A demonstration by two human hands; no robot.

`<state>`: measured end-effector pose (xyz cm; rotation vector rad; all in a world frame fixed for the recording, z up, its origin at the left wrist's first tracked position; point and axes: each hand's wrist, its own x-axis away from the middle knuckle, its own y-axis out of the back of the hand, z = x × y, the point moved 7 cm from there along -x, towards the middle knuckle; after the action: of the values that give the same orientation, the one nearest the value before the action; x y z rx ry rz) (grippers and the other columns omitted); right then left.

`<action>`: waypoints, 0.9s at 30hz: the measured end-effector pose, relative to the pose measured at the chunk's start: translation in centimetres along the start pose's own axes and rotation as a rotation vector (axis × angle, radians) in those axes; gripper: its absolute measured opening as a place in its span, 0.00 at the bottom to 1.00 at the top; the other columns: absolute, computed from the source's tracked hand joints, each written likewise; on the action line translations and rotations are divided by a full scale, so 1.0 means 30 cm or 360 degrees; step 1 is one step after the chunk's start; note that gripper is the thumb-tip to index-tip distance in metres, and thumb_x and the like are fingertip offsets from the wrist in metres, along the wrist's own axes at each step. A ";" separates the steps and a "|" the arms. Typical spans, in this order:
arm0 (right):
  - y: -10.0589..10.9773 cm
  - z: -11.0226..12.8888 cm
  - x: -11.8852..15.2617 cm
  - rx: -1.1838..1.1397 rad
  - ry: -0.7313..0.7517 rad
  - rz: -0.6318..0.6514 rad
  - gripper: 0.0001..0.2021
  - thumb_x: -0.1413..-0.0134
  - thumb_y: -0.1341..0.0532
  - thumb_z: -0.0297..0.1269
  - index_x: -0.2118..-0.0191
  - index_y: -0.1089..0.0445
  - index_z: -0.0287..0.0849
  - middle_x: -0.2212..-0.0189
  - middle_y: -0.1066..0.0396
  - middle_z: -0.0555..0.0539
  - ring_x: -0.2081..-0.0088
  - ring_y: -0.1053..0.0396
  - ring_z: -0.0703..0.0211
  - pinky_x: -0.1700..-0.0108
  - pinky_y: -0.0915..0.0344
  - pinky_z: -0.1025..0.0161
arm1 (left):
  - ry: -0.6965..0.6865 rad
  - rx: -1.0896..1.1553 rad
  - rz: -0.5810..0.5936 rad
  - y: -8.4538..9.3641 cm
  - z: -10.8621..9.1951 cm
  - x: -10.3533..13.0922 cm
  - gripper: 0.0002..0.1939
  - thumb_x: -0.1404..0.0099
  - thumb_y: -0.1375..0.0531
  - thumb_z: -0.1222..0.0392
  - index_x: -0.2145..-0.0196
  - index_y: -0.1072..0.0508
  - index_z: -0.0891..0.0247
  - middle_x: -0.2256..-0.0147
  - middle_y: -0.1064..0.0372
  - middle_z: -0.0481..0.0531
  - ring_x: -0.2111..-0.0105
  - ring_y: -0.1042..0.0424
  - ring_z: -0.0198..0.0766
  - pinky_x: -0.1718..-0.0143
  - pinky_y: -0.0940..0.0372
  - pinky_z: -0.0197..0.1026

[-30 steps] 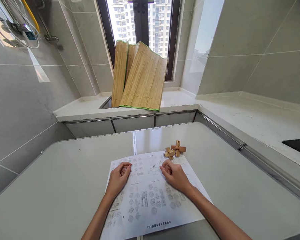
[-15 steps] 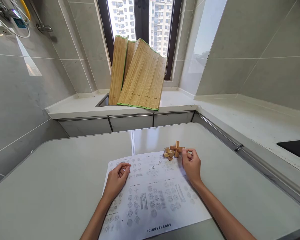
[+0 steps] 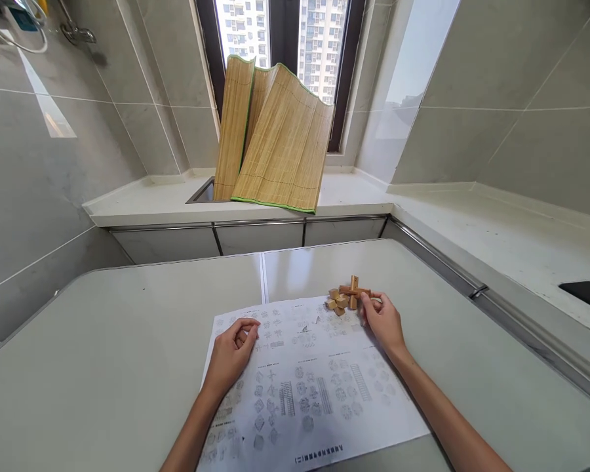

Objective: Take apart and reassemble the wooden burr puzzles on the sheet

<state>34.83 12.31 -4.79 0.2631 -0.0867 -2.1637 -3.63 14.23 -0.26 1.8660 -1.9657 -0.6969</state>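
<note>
My right hand [image 3: 384, 322] is at the far right corner of the printed sheet, its thumb and fingertips closed on the right arm of a cross-shaped wooden interlocking puzzle [image 3: 354, 286]. A small clustered wooden puzzle [image 3: 337, 302] of pale blocks touches or nearly touches the cross on its left. My left hand [image 3: 235, 344] rests on the sheet's left side, fingers loosely curled, thumb apart from the forefinger, nothing visible in it. Beneath both hands lies the white paper sheet [image 3: 324, 406], printed with small figures and text that appears upside down.
The sheet lies on a pale glossy table [image 3: 128, 341] with a seam near its middle. Beyond it, a folded bamboo mat [image 3: 285, 144] leans by the window over a counter [image 3: 152, 200] with a sink. Another counter [image 3: 501, 223] runs along the right, and a tiled wall [image 3: 34, 183] stands left.
The view has shifted a little, so most things appear slightly farther right. The right hand stays at the cross-shaped puzzle with at most a slight movement. The left hand has hardly moved.
</note>
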 end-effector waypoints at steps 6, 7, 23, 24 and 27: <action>0.008 0.030 0.004 -0.0030 0.0057 -0.0054 0.23 0.40 0.38 0.63 0.64 0.32 0.45 0.71 0.22 0.47 0.78 0.29 0.57 0.75 0.36 0.62 | 0.0021 -0.0030 -0.0001 -0.001 -0.009 0.000 0.18 0.34 0.42 0.43 0.60 0.21 0.58 0.75 0.32 0.46 0.76 0.38 0.37 0.71 0.40 0.38; 0.010 0.045 0.008 -0.0053 0.0077 -0.0072 0.22 0.39 0.39 0.62 0.63 0.33 0.45 0.70 0.22 0.47 0.77 0.29 0.58 0.75 0.36 0.63 | 0.0020 -0.0036 -0.0001 -0.001 -0.009 -0.001 0.18 0.34 0.42 0.43 0.60 0.21 0.58 0.75 0.31 0.46 0.77 0.38 0.37 0.71 0.40 0.38; -0.301 0.238 0.411 -0.0362 0.0105 0.1359 0.14 0.29 0.43 0.51 0.58 0.33 0.45 0.78 0.30 0.53 0.77 0.29 0.60 0.76 0.39 0.65 | -0.0324 0.0255 0.0528 -0.110 -0.162 0.133 0.51 0.51 0.24 0.44 0.33 0.37 0.51 0.39 0.33 0.61 0.44 0.30 0.57 0.42 0.33 0.54; -0.308 0.240 0.431 -0.0402 0.0071 0.1424 0.14 0.29 0.43 0.51 0.59 0.34 0.45 0.77 0.29 0.53 0.77 0.28 0.60 0.76 0.40 0.66 | -0.0308 0.0292 0.0630 -0.122 -0.159 0.143 0.53 0.52 0.23 0.43 0.33 0.38 0.51 0.37 0.34 0.60 0.42 0.32 0.58 0.40 0.34 0.55; -0.320 0.245 0.462 -0.0510 -0.0017 0.1558 0.14 0.28 0.43 0.50 0.60 0.37 0.46 0.74 0.27 0.52 0.75 0.26 0.60 0.76 0.39 0.67 | -0.0275 0.0250 0.0735 -0.130 -0.141 0.155 0.50 0.53 0.24 0.43 0.35 0.35 0.50 0.39 0.32 0.57 0.40 0.33 0.59 0.37 0.37 0.58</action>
<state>17.85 6.15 -1.34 0.0026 0.1097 -1.1783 1.60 9.06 0.62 1.3788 -2.5044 -0.5892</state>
